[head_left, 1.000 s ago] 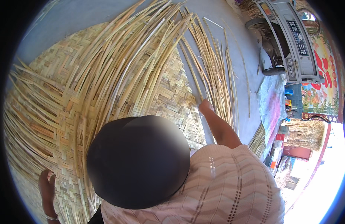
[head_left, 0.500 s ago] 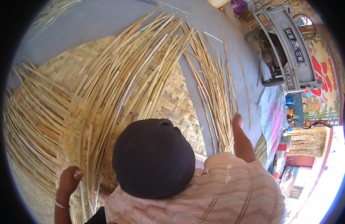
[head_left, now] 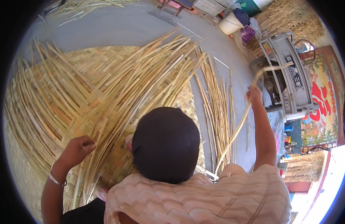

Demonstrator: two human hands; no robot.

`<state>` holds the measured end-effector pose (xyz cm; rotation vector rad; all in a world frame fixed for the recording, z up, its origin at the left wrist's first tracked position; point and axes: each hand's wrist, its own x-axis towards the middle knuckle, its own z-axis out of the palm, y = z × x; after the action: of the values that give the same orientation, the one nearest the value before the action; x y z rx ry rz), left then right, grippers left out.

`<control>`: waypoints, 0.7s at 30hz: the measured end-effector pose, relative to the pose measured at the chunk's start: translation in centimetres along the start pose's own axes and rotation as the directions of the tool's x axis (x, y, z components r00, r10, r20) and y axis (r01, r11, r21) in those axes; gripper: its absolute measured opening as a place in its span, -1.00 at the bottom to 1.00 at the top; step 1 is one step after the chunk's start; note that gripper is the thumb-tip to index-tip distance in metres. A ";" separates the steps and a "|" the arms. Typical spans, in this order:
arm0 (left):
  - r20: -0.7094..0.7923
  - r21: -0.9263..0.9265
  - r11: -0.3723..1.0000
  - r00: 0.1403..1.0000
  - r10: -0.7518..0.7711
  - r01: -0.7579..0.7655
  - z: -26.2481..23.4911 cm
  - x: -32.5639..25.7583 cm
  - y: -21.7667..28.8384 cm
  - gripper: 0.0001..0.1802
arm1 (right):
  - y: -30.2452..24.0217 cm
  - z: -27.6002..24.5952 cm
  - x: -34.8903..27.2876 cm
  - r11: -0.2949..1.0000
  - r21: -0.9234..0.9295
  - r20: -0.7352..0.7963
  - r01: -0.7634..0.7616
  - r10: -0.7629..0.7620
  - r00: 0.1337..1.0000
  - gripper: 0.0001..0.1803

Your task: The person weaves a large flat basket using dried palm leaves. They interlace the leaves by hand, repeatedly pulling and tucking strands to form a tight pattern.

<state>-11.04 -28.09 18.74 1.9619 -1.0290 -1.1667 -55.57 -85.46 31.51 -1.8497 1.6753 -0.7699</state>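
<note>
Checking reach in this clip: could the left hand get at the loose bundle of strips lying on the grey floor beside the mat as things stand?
Probably not without shifting. The left hand rests on the upright strips of the woven mat, while the loose bundle lies on the far side of the person's head, below the raised right hand.

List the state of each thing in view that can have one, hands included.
Left hand: curled shut on the loose strips, pressing them to the mat.
Right hand: raised, shut on a single strip.
Single strip: lifted off the ground, bent in a curve.
Woven mat: flat on the ground, partly woven.
Loose strips: unwoven, fanned across the mat.
Spare strips: lying loose on the bare floor.
</note>
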 end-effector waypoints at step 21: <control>-0.696 -0.553 0.754 0.694 -0.184 -0.354 -12.6 -9.1 0.0 -0.71 | -24.5 33.4 -32.9 0.928 0.143 0.834 0.345 0.074 -0.546 -0.64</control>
<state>-2.38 -18.72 27.67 1.5105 -0.2113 -0.4647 -17.01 -50.12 23.33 -1.6312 -0.0188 1.1869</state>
